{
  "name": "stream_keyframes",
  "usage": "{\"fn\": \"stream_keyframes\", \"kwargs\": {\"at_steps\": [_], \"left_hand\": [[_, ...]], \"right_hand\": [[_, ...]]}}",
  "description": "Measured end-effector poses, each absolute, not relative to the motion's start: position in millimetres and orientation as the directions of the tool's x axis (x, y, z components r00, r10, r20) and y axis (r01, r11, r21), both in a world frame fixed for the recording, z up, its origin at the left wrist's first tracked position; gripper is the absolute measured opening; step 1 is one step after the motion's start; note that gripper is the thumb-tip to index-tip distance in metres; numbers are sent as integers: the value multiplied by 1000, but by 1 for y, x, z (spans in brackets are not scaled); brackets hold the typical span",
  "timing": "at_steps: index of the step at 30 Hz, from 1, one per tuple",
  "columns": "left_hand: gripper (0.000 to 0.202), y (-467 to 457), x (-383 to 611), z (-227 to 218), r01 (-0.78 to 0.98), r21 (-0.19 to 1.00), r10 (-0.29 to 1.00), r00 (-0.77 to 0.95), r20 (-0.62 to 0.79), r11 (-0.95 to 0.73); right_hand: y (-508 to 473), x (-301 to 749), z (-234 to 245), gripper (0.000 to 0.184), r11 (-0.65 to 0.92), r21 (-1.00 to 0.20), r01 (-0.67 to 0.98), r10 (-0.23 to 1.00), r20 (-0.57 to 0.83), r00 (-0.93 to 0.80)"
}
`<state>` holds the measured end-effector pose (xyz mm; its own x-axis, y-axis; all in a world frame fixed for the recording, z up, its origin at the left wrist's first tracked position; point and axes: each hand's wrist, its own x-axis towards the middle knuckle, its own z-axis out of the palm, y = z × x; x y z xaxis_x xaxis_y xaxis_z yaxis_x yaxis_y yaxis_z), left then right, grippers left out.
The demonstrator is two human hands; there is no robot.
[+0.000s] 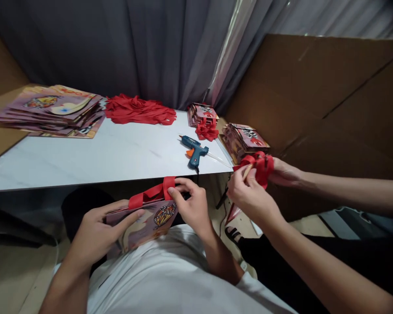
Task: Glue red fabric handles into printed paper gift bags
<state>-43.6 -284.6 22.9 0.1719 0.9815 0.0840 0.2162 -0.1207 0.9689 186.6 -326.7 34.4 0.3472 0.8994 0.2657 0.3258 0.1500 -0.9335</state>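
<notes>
Resting against my lap is a purple paper bag (140,229), printed with a butterfly and a pale bird-like shape. My left hand (101,231) grips its left side, thumb across the front and fingers behind. A red ribbon handle (150,194) loops along the bag's top edge. At the right end of that edge, my right hand (193,207) pinches the ribbon between thumb and fingers, close against the bag. Beyond the bag, a blue glue gun (194,150) with an orange trigger lies on the white table (144,152), a clear glue stick poking out of its back.
A stack of flat printed bags (52,111) lies at the table's left, beside a heap of red ribbons (139,110). Folded bags with ribbons (205,115) stand at the right. A co-worker's hands (255,192) handle red ribbon at my right. Cardboard walls (330,109) flank the table.
</notes>
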Motion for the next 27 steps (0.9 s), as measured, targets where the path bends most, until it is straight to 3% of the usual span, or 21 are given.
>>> {"fn": "stream_keyframes", "kwargs": {"at_steps": [6, 15, 18, 22, 27], "left_hand": [[54, -278, -46, 16, 211, 971, 976, 206, 64, -108], [39, -275, -49, 16, 247, 965, 979, 200, 38, -88], [38, -280, -47, 15, 196, 978, 993, 106, 45, -65], [44, -282, -47, 12, 111, 993, 998, -50, -35, 40], [47, -275, -50, 8, 38, 992, 992, -5, -123, 123]], "right_hand": [[-327, 185, 36, 23, 160, -928, 337, 885, 286, 367], [-327, 182, 33, 17, 206, -925, 319, 873, 321, 368], [-327, 183, 34, 14, 264, -929, 259, 868, 346, 356], [-329, 188, 36, 24, 196, -975, 106, 950, 215, 227], [-329, 191, 27, 27, 56, -997, -62, 991, 48, 122]]}}
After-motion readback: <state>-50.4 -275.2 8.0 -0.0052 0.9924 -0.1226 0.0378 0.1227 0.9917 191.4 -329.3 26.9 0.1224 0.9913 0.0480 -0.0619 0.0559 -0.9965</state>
